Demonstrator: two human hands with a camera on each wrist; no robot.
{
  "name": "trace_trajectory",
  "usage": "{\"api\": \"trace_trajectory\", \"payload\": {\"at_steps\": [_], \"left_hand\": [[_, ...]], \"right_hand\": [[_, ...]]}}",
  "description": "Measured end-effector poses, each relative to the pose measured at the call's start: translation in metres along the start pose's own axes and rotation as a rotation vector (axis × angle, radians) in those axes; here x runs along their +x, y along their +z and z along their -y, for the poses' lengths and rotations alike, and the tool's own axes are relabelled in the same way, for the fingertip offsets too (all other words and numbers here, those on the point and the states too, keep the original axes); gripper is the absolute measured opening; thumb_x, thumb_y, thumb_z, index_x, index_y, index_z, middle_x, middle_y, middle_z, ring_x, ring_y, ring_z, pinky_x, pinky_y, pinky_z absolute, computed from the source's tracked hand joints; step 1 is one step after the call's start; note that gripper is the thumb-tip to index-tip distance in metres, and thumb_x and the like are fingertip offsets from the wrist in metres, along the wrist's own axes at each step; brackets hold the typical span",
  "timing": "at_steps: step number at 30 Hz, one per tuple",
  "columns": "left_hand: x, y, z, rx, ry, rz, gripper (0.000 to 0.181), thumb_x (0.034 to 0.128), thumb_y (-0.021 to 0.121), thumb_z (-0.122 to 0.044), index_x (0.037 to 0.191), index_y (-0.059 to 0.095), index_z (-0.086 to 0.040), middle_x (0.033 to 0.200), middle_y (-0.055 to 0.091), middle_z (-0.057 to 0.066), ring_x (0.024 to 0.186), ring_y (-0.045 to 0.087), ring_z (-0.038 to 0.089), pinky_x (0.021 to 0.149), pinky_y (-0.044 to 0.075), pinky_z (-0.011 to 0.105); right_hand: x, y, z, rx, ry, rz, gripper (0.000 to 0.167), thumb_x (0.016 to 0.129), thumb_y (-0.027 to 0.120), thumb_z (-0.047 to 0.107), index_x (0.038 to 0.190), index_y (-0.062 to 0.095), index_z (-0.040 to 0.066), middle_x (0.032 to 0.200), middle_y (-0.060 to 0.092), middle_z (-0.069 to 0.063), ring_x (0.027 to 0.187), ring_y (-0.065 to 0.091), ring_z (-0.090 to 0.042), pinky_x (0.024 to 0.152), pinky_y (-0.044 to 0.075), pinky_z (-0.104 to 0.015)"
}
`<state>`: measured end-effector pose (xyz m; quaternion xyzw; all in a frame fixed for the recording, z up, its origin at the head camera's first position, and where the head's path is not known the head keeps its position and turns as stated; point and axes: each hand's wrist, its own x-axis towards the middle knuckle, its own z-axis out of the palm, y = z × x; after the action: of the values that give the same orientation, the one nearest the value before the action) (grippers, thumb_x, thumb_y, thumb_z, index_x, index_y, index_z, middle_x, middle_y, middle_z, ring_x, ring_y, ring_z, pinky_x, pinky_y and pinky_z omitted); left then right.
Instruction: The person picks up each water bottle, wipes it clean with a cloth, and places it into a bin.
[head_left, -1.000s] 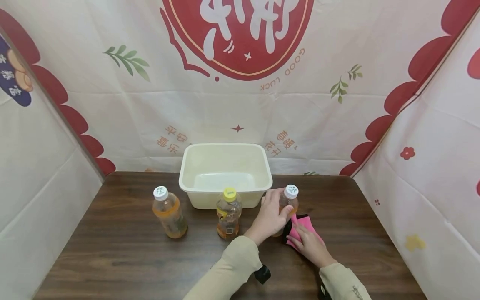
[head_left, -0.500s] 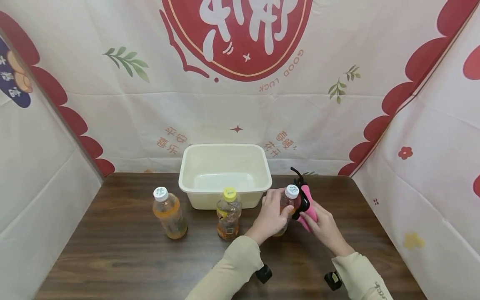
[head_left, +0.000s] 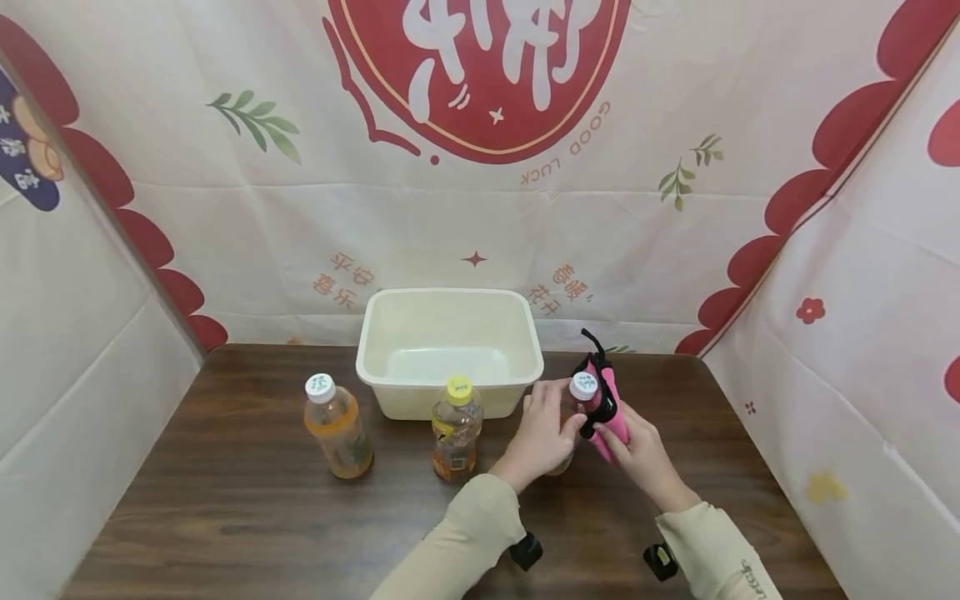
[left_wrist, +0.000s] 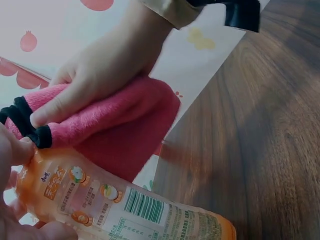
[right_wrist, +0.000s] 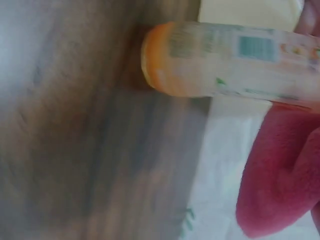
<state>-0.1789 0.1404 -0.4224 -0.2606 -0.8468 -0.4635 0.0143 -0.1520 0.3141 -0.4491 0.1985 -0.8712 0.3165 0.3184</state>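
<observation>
Pink cloth (head_left: 613, 425) with black trim sits right of the middle of the tabletop (head_left: 285, 533), toward its far edge, against the upper part of a white-capped bottle (left_wrist: 125, 205). From my remote seat I see the right hand (head_left: 648, 462) pinching it, thumb laid across the fabric, which I take as a way to control the folds. The left hand (head_left: 538, 435) wraps the bottle just below its cap, I judge to steady it against the cloth. My right wrist view is blurred, so I can't tell whether the bottle's base touches down.

Two more bottles, a yellow-capped one (head_left: 456, 442) and one with a white cap (head_left: 340, 433), stand upright toward the left edge, apart from each other. Behind the yellow cap, a cream basin (head_left: 408, 402) sits by the middle of the far edge, perhaps set back to leave the bottles in front.

Dark wood grain covers the surface, its far corners rounded; white printed sheeting (head_left: 480, 212) with red scallops closes in back and sides.
</observation>
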Motion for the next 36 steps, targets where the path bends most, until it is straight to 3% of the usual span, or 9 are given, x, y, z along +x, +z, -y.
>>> {"api": "trace_trajectory", "payload": {"at_steps": [5,8,12,15,19,24,30,33,36], "left_hand": [[0.002,-0.002,0.0,0.002,0.006,-0.018,0.046,0.0894,0.056,-0.021,0.13,0.037,-0.011,0.12,0.04,0.006,0.104,0.037,0.019,0.087,0.042,0.029],[0.003,-0.002,0.001,0.012,0.009,-0.015,0.046,0.0898,0.056,-0.023,0.13,0.036,-0.011,0.12,0.039,0.006,0.104,0.037,0.019,0.087,0.042,0.029],[0.002,-0.001,0.001,0.022,0.012,0.004,0.046,0.0906,0.054,-0.024,0.131,0.036,-0.011,0.121,0.039,0.007,0.104,0.038,0.019,0.088,0.042,0.03],[0.001,0.0,-0.001,0.03,0.024,0.019,0.046,0.0914,0.052,-0.026,0.131,0.035,-0.01,0.122,0.039,0.008,0.105,0.037,0.019,0.089,0.042,0.03],[-0.002,0.0,-0.003,0.046,0.037,0.026,0.047,0.0919,0.051,-0.028,0.131,0.034,-0.009,0.122,0.039,0.008,0.104,0.038,0.019,0.088,0.041,0.029],[-0.002,0.0,-0.003,0.063,0.034,0.015,0.047,0.0916,0.051,-0.028,0.131,0.035,-0.009,0.122,0.039,0.008,0.105,0.038,0.019,0.088,0.041,0.028],[-0.002,0.0,-0.001,0.071,0.045,0.012,0.047,0.0918,0.051,-0.029,0.131,0.035,-0.008,0.122,0.039,0.009,0.104,0.038,0.019,0.087,0.041,0.028],[-0.001,0.0,-0.001,0.064,0.041,0.008,0.047,0.0919,0.051,-0.028,0.131,0.035,-0.008,0.122,0.039,0.009,0.106,0.037,0.019,0.088,0.041,0.028],[-0.001,0.0,-0.001,0.05,0.028,0.005,0.047,0.0916,0.052,-0.026,0.131,0.035,-0.008,0.121,0.039,0.008,0.106,0.037,0.019,0.088,0.041,0.029]], "right_hand": [[-0.009,0.012,-0.006,0.037,-0.005,-0.071,0.039,0.066,0.07,-0.013,0.104,0.06,-0.01,0.097,0.063,-0.024,0.09,0.051,0.007,0.081,0.038,-0.004],[-0.018,0.018,-0.011,0.022,0.025,-0.064,0.038,0.066,0.069,-0.012,0.103,0.061,-0.009,0.096,0.063,-0.022,0.086,0.055,0.0,0.078,0.04,-0.006],[-0.042,0.029,-0.022,-0.037,0.055,0.053,0.028,0.072,0.071,-0.003,0.098,0.063,-0.002,0.089,0.065,-0.011,0.077,0.059,-0.01,0.069,0.045,-0.014],[-0.062,0.037,-0.032,-0.114,0.05,0.173,0.016,0.073,0.072,0.003,0.085,0.061,0.005,0.078,0.063,-0.002,0.07,0.055,-0.006,0.059,0.046,-0.02],[-0.075,0.044,-0.04,-0.194,0.021,0.222,0.023,0.068,0.076,0.005,0.074,0.055,0.013,0.073,0.059,0.003,0.067,0.053,-0.005,0.056,0.046,-0.027],[-0.077,0.047,-0.043,-0.232,0.013,0.226,0.023,0.067,0.077,0.006,0.079,0.058,0.01,0.078,0.061,0.0,0.071,0.058,-0.012,0.061,0.048,-0.031],[-0.075,0.046,-0.038,-0.175,0.125,0.242,0.016,0.074,0.073,0.008,0.085,0.062,0.008,0.077,0.06,0.003,0.071,0.056,-0.008,0.06,0.048,-0.029],[-0.067,0.041,-0.033,-0.111,0.151,0.181,0.016,0.075,0.071,0.004,0.089,0.063,0.006,0.079,0.062,0.002,0.071,0.055,-0.006,0.06,0.046,-0.026],[-0.052,0.033,-0.027,-0.046,0.134,0.07,0.022,0.073,0.07,-0.002,0.094,0.063,0.002,0.082,0.065,-0.006,0.072,0.057,-0.007,0.061,0.046,-0.022]]}}
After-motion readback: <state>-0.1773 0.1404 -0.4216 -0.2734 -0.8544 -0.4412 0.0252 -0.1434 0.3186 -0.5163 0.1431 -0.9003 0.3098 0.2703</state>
